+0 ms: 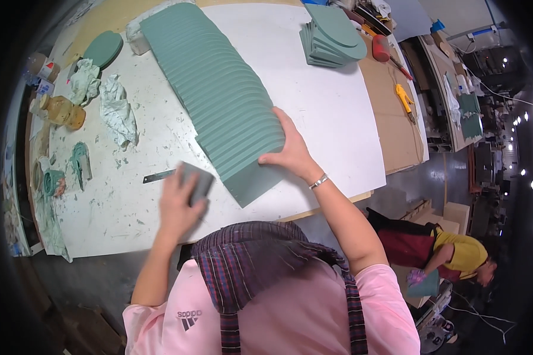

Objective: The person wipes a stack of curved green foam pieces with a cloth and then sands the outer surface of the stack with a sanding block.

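A long row of green panels with rounded ends (pixel 219 83) lies overlapped across the white tabletop, running from the far left toward me. Against the right side of its near end rests my right hand (pixel 294 151), its thumb on the nearest panel (pixel 249 184) and its fingers spread along the edge. My left hand (pixel 176 201), slightly blurred, is closed on a dark grey sanding block (pixel 201 182) just left of that end. Partly behind the left hand lies a thin dark steel ruler (pixel 156 177). The left fingertips are not fully clear.
Crumpled rags (pixel 117 112), a bottle of amber liquid (pixel 65 112) and green-stained tape rolls (pixel 54 183) lie at left. A stack of green panels (pixel 334 38), a red mallet (pixel 381 48) and a yellow air gun (pixel 404 99) are at far right. Another person (pixel 456 251) works lower right.
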Demonstrator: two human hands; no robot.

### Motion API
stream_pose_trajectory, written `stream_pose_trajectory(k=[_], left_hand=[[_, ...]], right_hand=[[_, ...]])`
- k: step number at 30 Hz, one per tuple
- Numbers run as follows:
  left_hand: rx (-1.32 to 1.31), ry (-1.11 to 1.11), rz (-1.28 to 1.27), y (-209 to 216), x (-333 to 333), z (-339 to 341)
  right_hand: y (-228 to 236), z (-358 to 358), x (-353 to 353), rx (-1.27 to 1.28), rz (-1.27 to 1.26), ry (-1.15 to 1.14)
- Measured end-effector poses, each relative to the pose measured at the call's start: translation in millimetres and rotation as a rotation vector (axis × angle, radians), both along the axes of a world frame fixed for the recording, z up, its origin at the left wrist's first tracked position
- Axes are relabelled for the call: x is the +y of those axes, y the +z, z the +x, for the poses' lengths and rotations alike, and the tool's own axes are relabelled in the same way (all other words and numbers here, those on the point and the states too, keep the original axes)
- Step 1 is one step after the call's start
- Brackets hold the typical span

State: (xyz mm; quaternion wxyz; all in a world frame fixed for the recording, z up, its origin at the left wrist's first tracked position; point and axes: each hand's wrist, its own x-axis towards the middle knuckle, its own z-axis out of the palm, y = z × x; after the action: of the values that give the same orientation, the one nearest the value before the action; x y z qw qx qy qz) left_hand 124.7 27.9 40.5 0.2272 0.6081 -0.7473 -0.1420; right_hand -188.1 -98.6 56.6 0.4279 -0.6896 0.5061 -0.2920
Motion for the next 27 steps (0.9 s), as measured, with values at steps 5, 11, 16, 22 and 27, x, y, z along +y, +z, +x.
stream_pose_trajectory(k=[5,11,16,22,27], left_hand=[[0.025,-0.194,-0.270,103,-83,-27],[-0.119,-0.337,-0.160,97,-100,-21],[-0.108,-0.363,-0.280,98,-120,-56],[-0.173,-0.456,-0.167,96,-104,-18],[-0.112,-0.377,-0.286,94,-121,-48]], right_hand=[[-2,-1,1,-0.029,-0.003,-0.007],[-12,-8,-1,-0.009,-0.061,-0.005],[-4,6,0,-0.020,-0.050,0.018],[-3,-4,2,-0.003,-0.050,-0.022],[1,6,1,-0.028,-0.045,0.025]])
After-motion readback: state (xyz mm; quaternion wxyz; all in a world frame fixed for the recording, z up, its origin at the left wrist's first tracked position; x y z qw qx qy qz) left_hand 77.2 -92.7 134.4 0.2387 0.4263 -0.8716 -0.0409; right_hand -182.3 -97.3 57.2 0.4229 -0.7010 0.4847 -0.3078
